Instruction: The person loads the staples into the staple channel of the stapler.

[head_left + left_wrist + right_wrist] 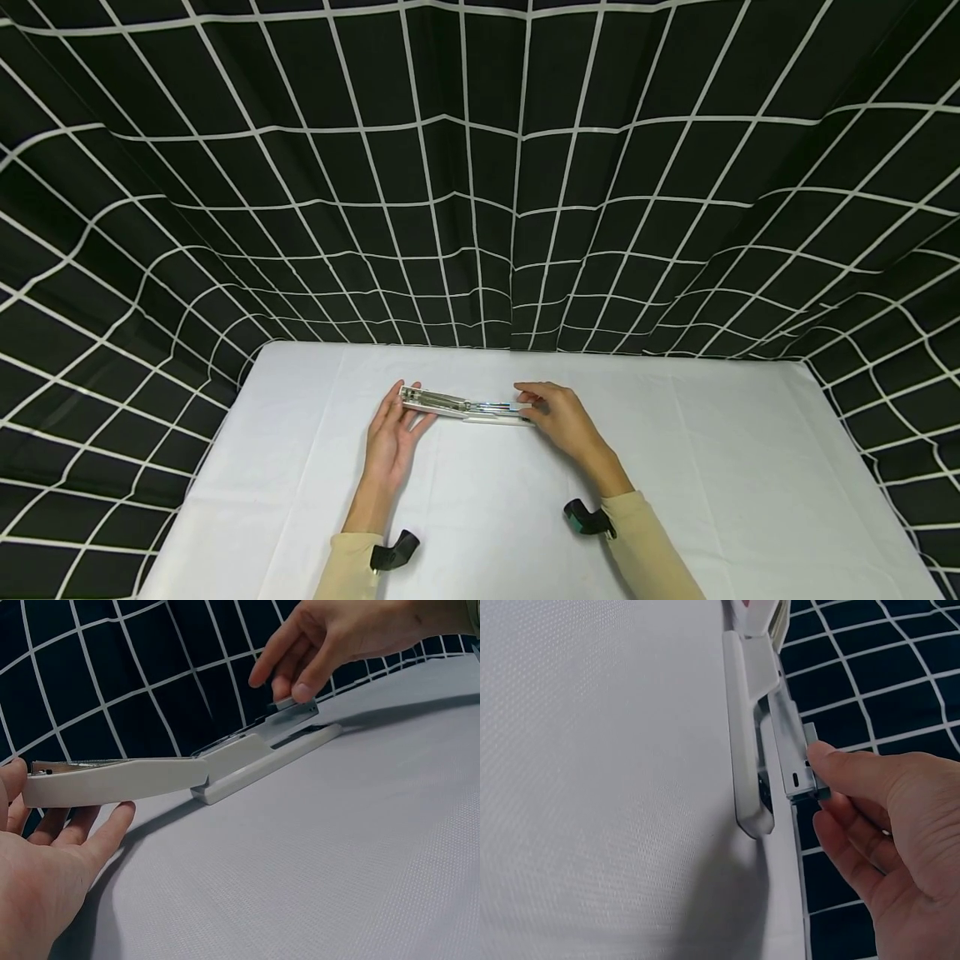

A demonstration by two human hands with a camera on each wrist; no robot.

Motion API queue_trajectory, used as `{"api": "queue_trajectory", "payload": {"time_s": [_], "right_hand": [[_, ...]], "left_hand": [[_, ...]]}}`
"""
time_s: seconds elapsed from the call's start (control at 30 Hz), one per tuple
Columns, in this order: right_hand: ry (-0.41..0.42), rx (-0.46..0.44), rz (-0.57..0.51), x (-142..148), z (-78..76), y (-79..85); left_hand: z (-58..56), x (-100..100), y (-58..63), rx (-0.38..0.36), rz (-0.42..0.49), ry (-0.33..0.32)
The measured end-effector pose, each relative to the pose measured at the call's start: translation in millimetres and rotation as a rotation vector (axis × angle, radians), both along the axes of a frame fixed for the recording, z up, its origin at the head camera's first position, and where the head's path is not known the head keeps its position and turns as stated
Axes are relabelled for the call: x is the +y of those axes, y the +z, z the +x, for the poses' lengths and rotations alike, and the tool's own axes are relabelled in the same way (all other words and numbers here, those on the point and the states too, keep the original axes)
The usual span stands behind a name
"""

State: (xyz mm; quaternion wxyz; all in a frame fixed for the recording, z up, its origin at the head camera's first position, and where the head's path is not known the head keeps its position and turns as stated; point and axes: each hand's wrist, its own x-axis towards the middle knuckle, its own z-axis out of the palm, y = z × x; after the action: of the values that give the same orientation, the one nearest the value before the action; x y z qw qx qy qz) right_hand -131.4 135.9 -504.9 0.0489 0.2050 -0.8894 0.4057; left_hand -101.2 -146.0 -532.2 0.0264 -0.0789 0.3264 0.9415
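A white stapler (450,410) lies opened out wide, its base (274,763) on the table. My left hand (388,442) holds the raised top cover (120,782) at its end, fingers beneath it in the left wrist view. A spring shows along the cover's inner side. The metal staple magazine (789,742) tilts up off the base. At the magazine's front end, my right hand (558,417) pinches a short grey metal strip (810,733) between thumb and fingers. Much of that strip is hidden by the thumb (840,766).
A white cloth covers the table (480,517). Behind and at both sides hangs a black curtain (480,183) with a white grid. Dark wrist cameras sit on both beige sleeves (648,542).
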Motion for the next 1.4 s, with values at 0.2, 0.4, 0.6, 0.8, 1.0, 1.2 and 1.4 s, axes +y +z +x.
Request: {"api": "queue_trajectory", "payload": {"time_s": [0.2,0.4,0.6,0.8,1.0,1.2,1.4], "right_hand": [[0.006,0.001,-0.003,-3,0.2,-1.0],[0.03,0.016,0.015,2,-1.5,-0.3],[0.041,0.014,-0.005,8,-2.3,-3.4],[0.024,0.065,0.025,10,-0.8,-10.0],[0.044,0.045,0.045,11,0.4,-12.9],[0.052,0.048,0.052,12,1.3,-14.3],[0.021,-0.002,-0.041,18,2.4,-18.8]], "left_hand": [[0.6,-1,-0.7,-0.006,-0.005,-0.001],[-0.4,0,-0.4,-0.011,-0.004,0.0],[-2.1,0,-0.3,-0.012,-0.017,-0.004],[-1.6,-1,-1.0,-0.023,-0.016,0.002],[-0.8,-1,-1.0,-0.021,-0.018,-0.001],[-0.4,0,-0.1,-0.023,-0.022,0.001],[-0.9,0,-0.6,-0.018,-0.033,0.002]]}}
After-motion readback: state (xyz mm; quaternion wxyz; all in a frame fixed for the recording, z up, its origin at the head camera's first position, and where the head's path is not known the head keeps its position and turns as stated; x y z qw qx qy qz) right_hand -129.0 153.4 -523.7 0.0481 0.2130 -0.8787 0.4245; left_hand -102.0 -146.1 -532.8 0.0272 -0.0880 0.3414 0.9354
